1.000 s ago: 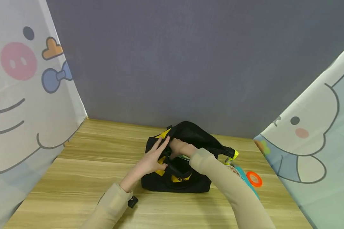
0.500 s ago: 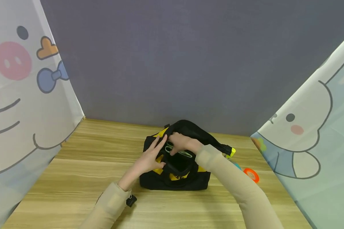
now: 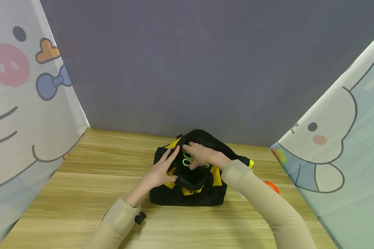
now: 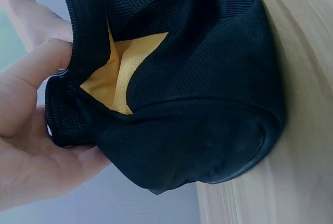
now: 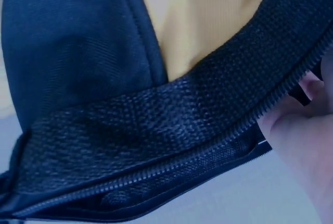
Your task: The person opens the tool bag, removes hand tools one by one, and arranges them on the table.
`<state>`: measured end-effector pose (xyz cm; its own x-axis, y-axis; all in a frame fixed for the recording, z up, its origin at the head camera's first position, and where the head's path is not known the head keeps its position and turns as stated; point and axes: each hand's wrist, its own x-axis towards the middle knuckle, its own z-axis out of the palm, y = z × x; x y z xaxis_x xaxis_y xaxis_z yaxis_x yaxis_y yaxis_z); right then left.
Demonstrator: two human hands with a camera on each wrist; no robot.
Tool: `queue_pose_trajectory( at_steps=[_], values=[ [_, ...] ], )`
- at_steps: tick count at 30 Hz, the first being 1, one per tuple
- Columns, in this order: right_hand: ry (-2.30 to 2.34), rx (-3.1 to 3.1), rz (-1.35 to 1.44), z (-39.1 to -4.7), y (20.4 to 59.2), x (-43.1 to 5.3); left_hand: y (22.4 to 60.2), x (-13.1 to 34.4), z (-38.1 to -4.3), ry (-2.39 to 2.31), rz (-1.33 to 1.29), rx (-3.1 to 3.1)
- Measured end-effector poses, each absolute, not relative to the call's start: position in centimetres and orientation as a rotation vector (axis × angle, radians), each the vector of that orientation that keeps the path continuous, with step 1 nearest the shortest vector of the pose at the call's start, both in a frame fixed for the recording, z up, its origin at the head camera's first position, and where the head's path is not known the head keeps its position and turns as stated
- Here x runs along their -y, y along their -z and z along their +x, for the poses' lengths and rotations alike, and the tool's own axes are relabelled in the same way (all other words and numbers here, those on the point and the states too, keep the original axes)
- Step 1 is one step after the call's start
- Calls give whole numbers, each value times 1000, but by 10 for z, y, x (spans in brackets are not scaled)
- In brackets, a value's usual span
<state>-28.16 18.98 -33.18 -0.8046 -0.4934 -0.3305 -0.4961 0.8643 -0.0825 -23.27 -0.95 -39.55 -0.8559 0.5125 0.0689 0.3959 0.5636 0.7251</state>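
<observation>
A black duffel bag with yellow panels (image 3: pixel 187 199) lies on the table, its zipped mouth gaping upward. My left hand (image 3: pixel 159 173) spreads straight fingers and thumb at the left end of the mouth. In the left wrist view, its thumb (image 4: pixel 44 60) touches the zipper edge and its fingers lie under the bag's end. My right hand (image 3: pixel 201 154) reaches down in the mouth and pinches green-handled scissors (image 3: pixel 187 162), whose middle is hidden behind the hand. The right wrist view shows the zipper edge (image 5: pixel 156 169) beside that hand.
An orange ring (image 3: pixel 272 186) lies to the right, partly behind the right sleeve. A small black object (image 3: pixel 140 218) sits beside the left sleeve. A yellow tip (image 3: pixel 251 163) shows at the bag's right end. A grey wall (image 3: pixel 187 69) rises behind the table.
My right hand has lifted slightly and moved right, bringing the scissors with it, so their green loops now show. The left hand keeps its place on the bag. The view has shifted slightly.
</observation>
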Motion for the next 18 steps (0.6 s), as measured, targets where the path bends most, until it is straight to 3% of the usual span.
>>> queue_pose_trajectory(
  at_steps=[18],
  values=[
    [85,-2763,-807,-267,307,-211,394,8,-232,-1160,768,-2656]
  ],
)
